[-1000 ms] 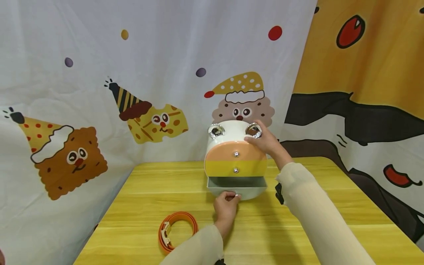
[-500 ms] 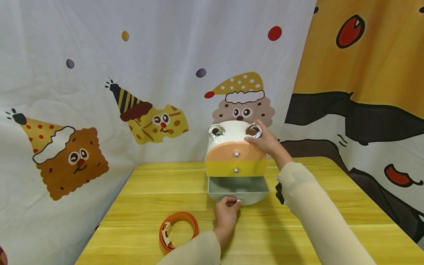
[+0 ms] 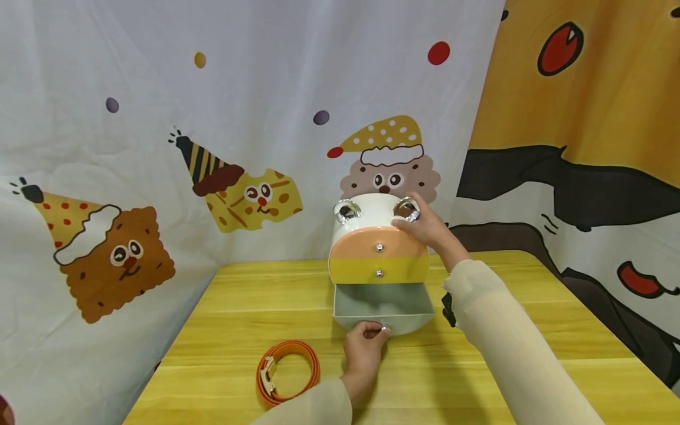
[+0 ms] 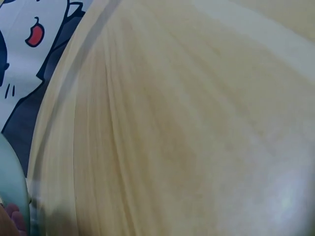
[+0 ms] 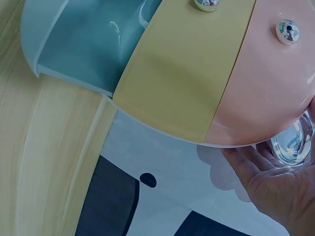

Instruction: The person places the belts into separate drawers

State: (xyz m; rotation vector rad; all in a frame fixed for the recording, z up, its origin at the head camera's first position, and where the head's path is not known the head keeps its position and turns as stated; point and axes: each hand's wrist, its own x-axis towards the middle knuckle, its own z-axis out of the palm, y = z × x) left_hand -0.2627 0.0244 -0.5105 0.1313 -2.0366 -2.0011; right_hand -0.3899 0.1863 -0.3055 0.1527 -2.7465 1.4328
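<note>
A small drawer box [image 3: 372,208] with a white top, two silver ring-shaped eyes and orange and yellow upper drawers stands on the table. Its pale green bottom drawer [image 3: 347,323] is pulled well out; the right wrist view looks onto its smooth floor [image 5: 83,54]. My left hand [image 3: 363,354] pinches the silver knob [image 3: 385,328] on that drawer's front. At the upper right of the box, my right hand [image 3: 429,229] grips the top around the silver eye [image 5: 293,142], thumb in front. In the left wrist view only some fingertips [image 4: 15,216] show beside the drawer front.
A coiled orange belt [image 3: 313,369] with a gold-coloured buckle lies on the wood-grain table [image 3: 223,330], left of my left hand. A printed cartoon curtain [image 3: 276,77] hangs behind the table. Something small and black [image 3: 448,310] shows beside my right sleeve.
The bottom drawer has slid further out toward me, with my left hand still pinching its knob. My right hand and the box body have stayed in place.
</note>
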